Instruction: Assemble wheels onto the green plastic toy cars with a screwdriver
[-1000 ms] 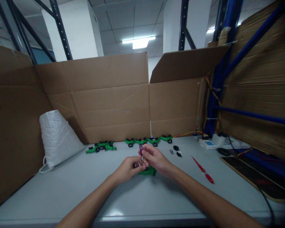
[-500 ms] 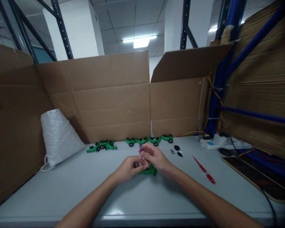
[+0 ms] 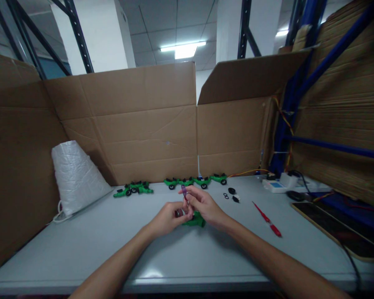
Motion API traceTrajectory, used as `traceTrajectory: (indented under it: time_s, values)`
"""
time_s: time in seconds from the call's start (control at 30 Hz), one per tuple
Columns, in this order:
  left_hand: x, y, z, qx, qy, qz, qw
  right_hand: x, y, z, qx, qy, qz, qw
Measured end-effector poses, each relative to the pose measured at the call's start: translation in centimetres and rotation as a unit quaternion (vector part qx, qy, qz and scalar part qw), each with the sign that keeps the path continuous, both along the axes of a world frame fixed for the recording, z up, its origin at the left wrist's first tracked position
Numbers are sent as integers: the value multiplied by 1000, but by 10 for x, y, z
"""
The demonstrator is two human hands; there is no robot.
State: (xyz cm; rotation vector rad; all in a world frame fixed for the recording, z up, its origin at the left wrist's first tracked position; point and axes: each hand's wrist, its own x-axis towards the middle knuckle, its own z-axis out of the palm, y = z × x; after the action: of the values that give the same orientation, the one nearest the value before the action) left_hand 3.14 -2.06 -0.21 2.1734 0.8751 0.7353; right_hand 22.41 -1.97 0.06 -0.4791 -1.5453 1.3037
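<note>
Near the middle of the table, my right hand (image 3: 205, 206) pinches a slim, see-through purple piece (image 3: 183, 191) that stands nearly upright, its lower end hidden among my fingertips. My left hand (image 3: 171, 216) meets it there with thumb and fingers closed; what they hold is hidden. Just below the fingertips shows a green plastic toy part (image 3: 197, 220), partly covered by the left thumb. I cannot tell whether it is held or lies on the table. Right of my hands are small black rings (image 3: 226, 196), a black disc (image 3: 231, 191) and another small black piece (image 3: 236, 199).
Green toy vehicles with black wheels stand along the back, one cluster (image 3: 134, 189) left and a row (image 3: 202, 182) in the centre. A red screwdriver (image 3: 267, 219) lies right. A white padded bag (image 3: 77, 182), power strip (image 3: 277, 186) and dark board (image 3: 333, 232) flank the table (image 3: 90, 236).
The purple piece now tilts a little differently and shows more of its length between my fingers. Both hands stay almost in place; the whole view has shifted slightly.
</note>
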Motion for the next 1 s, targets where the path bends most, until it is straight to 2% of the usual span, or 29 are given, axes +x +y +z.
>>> traceTrajectory:
  time_s: [0.33,0.6,1.0]
  values:
    - [-2,1,-3,-22,22,10,999,0,5,-2,-5,27,-20,999]
    - [-2,-1,-3,-35,16,1,999,0,2,-1,-8,4,-22,1000]
    - [-3,-3,0,-14,35,0,999,1,8,-5,8,16,-13,1000]
